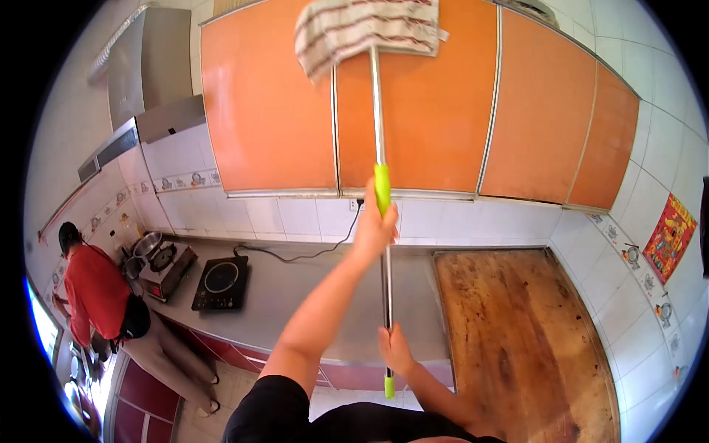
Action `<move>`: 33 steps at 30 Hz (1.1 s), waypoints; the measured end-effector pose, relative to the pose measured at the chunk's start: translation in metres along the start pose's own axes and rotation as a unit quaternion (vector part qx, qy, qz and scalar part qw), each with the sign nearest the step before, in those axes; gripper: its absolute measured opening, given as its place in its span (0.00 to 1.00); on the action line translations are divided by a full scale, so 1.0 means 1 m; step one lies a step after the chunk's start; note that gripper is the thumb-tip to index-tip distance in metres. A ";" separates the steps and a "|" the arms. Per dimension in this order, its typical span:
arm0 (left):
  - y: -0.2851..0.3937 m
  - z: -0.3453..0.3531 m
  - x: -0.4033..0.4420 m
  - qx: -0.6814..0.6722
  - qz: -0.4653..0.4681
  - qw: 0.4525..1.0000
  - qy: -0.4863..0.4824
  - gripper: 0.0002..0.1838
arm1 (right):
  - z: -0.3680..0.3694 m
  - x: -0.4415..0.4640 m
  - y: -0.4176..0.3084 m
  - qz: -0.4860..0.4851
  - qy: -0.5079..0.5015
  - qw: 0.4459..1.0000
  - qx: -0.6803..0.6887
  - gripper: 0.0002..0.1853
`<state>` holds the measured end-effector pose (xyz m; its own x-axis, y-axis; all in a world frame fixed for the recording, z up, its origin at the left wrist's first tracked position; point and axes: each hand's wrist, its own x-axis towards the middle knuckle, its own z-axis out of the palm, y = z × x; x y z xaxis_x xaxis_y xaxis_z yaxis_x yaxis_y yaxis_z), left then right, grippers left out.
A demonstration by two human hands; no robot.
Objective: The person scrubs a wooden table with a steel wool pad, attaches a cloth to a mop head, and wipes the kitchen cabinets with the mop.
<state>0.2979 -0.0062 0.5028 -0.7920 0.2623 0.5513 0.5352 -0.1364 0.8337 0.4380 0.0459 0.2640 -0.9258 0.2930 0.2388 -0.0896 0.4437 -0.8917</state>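
Observation:
A long metal pole (378,111) with a green grip stands nearly upright in front of me. At its top, a striped cloth (362,31) lies against the upper part of the orange cabinet doors (436,118), one corner hanging down on the left. My left hand (377,225) is wrapped round the pole at the green grip. Lower down, near the green end cap, my right hand (396,350) is closed round the pole's metal part.
A black induction cooker (221,283) with a cord and a gas stove (167,267) stand on the steel counter (325,288). At right is a stained wooden board (517,332). A person in red (100,292) stands bent at the far left. A range hood (159,66) hangs upper left.

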 end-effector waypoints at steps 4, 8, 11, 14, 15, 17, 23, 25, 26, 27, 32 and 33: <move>0.035 -0.045 0.032 0.007 0.055 0.998 -0.026 0.35 | 0.050 0.032 -0.034 -0.054 0.021 0.998 0.007 0.20; -0.005 -0.075 -0.023 0.042 0.013 0.998 -0.041 0.35 | 0.087 -0.018 -0.021 0.006 -0.026 0.999 0.023 0.20; -0.004 -0.088 -0.027 0.034 0.013 0.997 -0.066 0.36 | 0.110 -0.038 -0.014 0.020 0.003 0.998 0.058 0.19; 0.032 -0.087 0.001 -0.011 0.036 0.995 -0.089 0.35 | 0.109 -0.003 -0.008 -0.046 0.044 0.997 0.039 0.15; 0.043 -0.085 0.011 -0.026 0.047 0.994 -0.094 0.35 | 0.099 0.002 -0.023 -0.031 0.054 0.997 0.052 0.17; 0.039 -0.077 0.012 -0.056 0.040 0.993 -0.101 0.34 | 0.083 -0.001 -0.052 0.005 0.071 0.994 0.080 0.19; 0.004 -0.064 -0.032 -0.053 -0.009 0.985 -0.162 0.35 | 0.090 -0.065 -0.009 -0.034 0.081 0.996 0.035 0.14; 0.018 -0.063 -0.024 -0.039 -0.004 0.986 -0.161 0.35 | 0.073 -0.041 -0.043 -0.002 0.067 0.996 0.055 0.17; 0.040 -0.066 -0.009 -0.026 0.003 0.987 -0.159 0.36 | 0.067 -0.038 -0.054 0.019 0.058 0.996 0.066 0.19; 0.057 -0.068 0.008 -0.011 0.015 0.988 -0.156 0.37 | 0.068 -0.039 -0.053 0.001 0.065 0.996 0.055 0.17; 0.083 -0.096 0.133 0.324 0.379 0.836 0.229 0.41 | 0.069 -0.020 -0.036 -0.021 0.064 0.996 0.051 0.14; 0.099 -0.110 0.163 0.411 0.425 0.755 0.285 0.40 | 0.073 -0.021 -0.032 -0.027 0.074 0.996 0.036 0.14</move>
<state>0.1896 -0.0822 0.6788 0.0678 -0.0711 0.9952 0.7373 0.6755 -0.0019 0.4335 -0.0362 0.2597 -0.8553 0.3940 0.3365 -0.1694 0.4012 -0.9002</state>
